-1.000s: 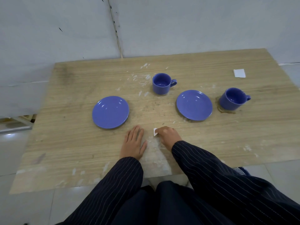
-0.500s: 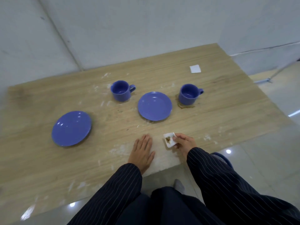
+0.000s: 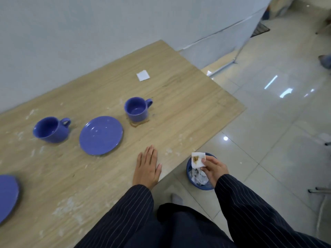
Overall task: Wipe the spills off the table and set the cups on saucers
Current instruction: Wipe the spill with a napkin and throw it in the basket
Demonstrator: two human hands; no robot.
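Observation:
My right hand (image 3: 214, 168) pinches a white tissue (image 3: 197, 159) with a brown stain, held off the table over a blue waste basket (image 3: 189, 165) on the floor. My left hand (image 3: 147, 167) lies flat and open on the wooden table (image 3: 188, 97) near its front edge. Two blue cups stand on the table: one (image 3: 137, 109) in a brown spill (image 3: 137, 124), the other (image 3: 51, 129) to the left. A blue saucer (image 3: 101, 135) lies between them. A second saucer (image 3: 7, 196) is cut off at the left edge.
A clean folded white tissue (image 3: 143, 75) lies at the far right of the table. The waste basket holds several crumpled tissues. White flecks dot the tabletop. A grey wall runs behind the table. Glossy tiled floor stretches to the right.
My right hand has carried the stained tissue off the table's edge to above the waste basket. The view has swung right. My left hand stays flat on the table.

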